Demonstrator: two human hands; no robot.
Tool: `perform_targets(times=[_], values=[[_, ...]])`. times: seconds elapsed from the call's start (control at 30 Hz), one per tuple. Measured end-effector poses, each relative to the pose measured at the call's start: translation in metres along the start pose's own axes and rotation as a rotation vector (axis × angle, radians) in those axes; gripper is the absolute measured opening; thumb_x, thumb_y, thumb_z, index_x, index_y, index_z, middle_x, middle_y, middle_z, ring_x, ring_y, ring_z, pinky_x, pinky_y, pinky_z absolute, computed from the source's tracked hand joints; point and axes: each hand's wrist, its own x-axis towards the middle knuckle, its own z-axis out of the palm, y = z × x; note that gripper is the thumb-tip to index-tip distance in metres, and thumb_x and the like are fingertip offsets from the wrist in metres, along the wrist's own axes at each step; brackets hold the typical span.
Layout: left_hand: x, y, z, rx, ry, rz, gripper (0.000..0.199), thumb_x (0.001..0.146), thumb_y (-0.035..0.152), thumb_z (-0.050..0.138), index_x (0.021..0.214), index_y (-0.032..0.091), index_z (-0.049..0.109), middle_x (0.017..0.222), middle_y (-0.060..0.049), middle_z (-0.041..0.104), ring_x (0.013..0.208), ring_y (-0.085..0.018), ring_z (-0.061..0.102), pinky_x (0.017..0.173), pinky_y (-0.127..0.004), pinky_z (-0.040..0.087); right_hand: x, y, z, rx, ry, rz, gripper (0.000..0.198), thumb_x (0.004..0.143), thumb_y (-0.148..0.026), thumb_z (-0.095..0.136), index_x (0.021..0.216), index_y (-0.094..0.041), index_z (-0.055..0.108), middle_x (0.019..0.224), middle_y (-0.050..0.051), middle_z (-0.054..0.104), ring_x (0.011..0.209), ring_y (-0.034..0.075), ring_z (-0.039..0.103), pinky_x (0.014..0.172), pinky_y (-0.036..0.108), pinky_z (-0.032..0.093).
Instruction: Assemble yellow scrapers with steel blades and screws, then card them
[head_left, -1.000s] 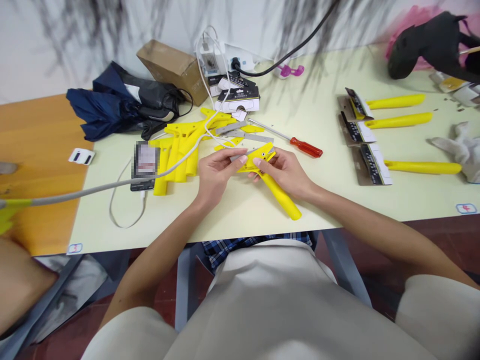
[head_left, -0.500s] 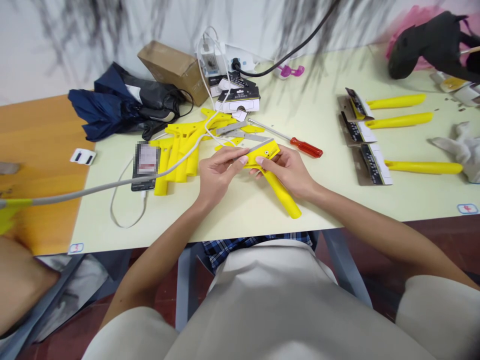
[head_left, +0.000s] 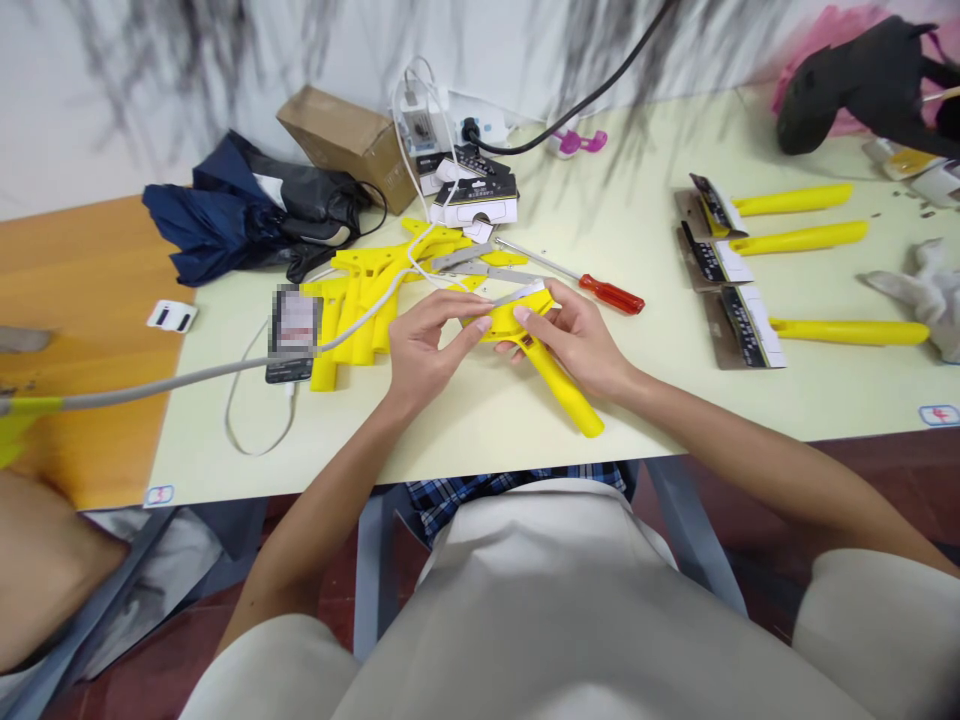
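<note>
Leftmost, low down, part of another person's bare limb (head_left: 56, 575), and above it an orange-brown surface (head_left: 82, 300) next to the pale worktop (head_left: 847, 395). From the left edge rightward, a grey cable (head_left: 187, 380), across a phone (head_left: 289, 372) with a pixelated screen and on over a heap of yellow handle pieces (head_left: 349, 310). Behind the phone, a dark blue cloth bundle (head_left: 202, 225), then a cardboard box (head_left: 352, 145) by the wall. Next, the left hand (head_left: 427, 345), pinching the left end of the head of a yellow tool (head_left: 564, 392) between thumb and fingers. Just behind, loose grey metal pieces (head_left: 480, 268) and, farther back, black-and-white packaging (head_left: 476, 203). Between the two hands, above the front half of the worktop, the tool's head, with a pale strip along the upper edge and the handle slanting toward the near edge, down to the right. On the right side of that head, the right hand (head_left: 581, 345), clamped with the thumb on top. Behind it, a screwdriver (head_left: 611, 295) with a red handle. Farther right, well apart from the hands, three yellow-handled tools (head_left: 847, 332) with black-and-white cards at their left ends and with handles toward the right. At far right, a rumpled whitish thing (head_left: 919, 290) beside the nearest handle end, and behind it a black object (head_left: 825, 95) against pink material (head_left: 829, 28).
</note>
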Motion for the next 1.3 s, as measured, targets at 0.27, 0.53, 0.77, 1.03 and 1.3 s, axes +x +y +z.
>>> perform_targets(times=[0.27,0.53,0.77,1.03,1.3], values=[[0.002,0.004,-0.003,-0.051,-0.052,-0.096,0.036,0.086,0.048,0.097,0.119,0.033,0.092,0.114,-0.009,0.086,0.107,-0.025,0.077,0.097,-0.042,0.062,-0.001,-0.004,0.000,-0.013,-0.008,-0.015,0.050,0.093,-0.059,0.093,0.119,-0.031,0.061,0.104,0.001,0.083,0.086,0.024,0.085,0.074,0.038,0.073],[0.001,0.006,-0.002,-0.056,-0.034,-0.175,0.031,0.090,0.051,0.094,0.114,0.032,0.093,0.112,-0.009,0.086,0.106,-0.025,0.078,0.097,-0.042,0.064,-0.002,-0.007,0.000,-0.027,-0.016,0.002,0.054,0.093,-0.058,0.092,0.124,-0.032,0.057,0.104,0.000,0.082,0.086,0.024,0.085,0.071,0.036,0.072],[0.000,0.002,-0.001,-0.088,-0.006,-0.165,0.034,0.083,0.048,0.100,0.113,0.032,0.093,0.108,-0.008,0.085,0.104,-0.025,0.078,0.094,-0.041,0.065,-0.001,-0.004,-0.001,-0.044,-0.008,0.005,0.054,0.092,-0.064,0.091,0.119,-0.031,0.057,0.105,0.001,0.082,0.086,0.025,0.085,0.070,0.036,0.072],[0.001,0.011,-0.001,-0.029,0.032,-0.216,0.029,0.090,0.053,0.094,0.107,0.030,0.094,0.105,-0.008,0.086,0.101,-0.025,0.079,0.092,-0.040,0.065,-0.002,-0.002,0.000,-0.047,0.000,0.026,0.068,0.086,-0.068,0.095,0.119,-0.032,0.047,0.095,-0.002,0.081,0.086,0.026,0.086,0.072,0.038,0.072],[0.003,0.011,0.001,-0.055,0.040,-0.198,0.029,0.083,0.049,0.100,0.104,0.029,0.094,0.101,-0.007,0.086,0.096,-0.023,0.079,0.088,-0.038,0.066,-0.001,-0.007,0.003,-0.019,0.045,0.033,0.070,0.084,-0.069,0.096,0.111,-0.033,0.042,0.103,0.000,0.083,0.085,0.027,0.086,0.070,0.043,0.073]])
